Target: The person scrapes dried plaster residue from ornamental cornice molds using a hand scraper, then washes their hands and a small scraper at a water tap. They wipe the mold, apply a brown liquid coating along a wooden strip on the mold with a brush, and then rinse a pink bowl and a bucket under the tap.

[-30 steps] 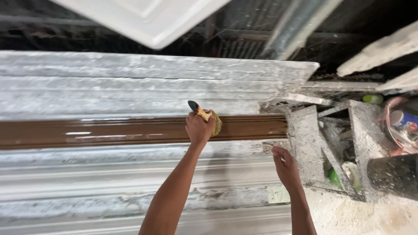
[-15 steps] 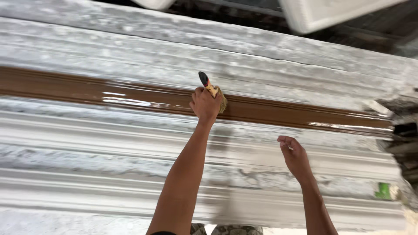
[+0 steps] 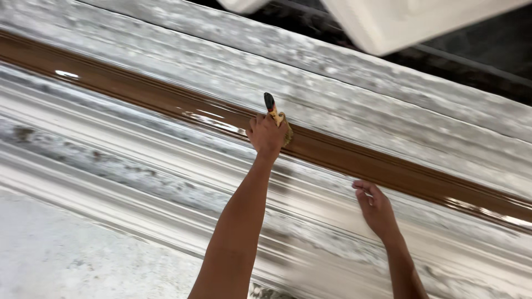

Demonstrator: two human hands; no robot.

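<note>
Head view: the left hand (image 3: 267, 134) is clamped round a paintbrush (image 3: 275, 116), its dark handle tip poking up above the knuckles, bristles on the wet brown strip (image 3: 388, 169); the right hand (image 3: 378, 209), fingers loosely apart, rests on the pale ribbed moulding (image 3: 138, 166) just below that strip.

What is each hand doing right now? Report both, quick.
Left hand: closed, its grip on a paintbrush over the brown strip.
Right hand: open, holding nothing, resting on the pale moulding.
</note>
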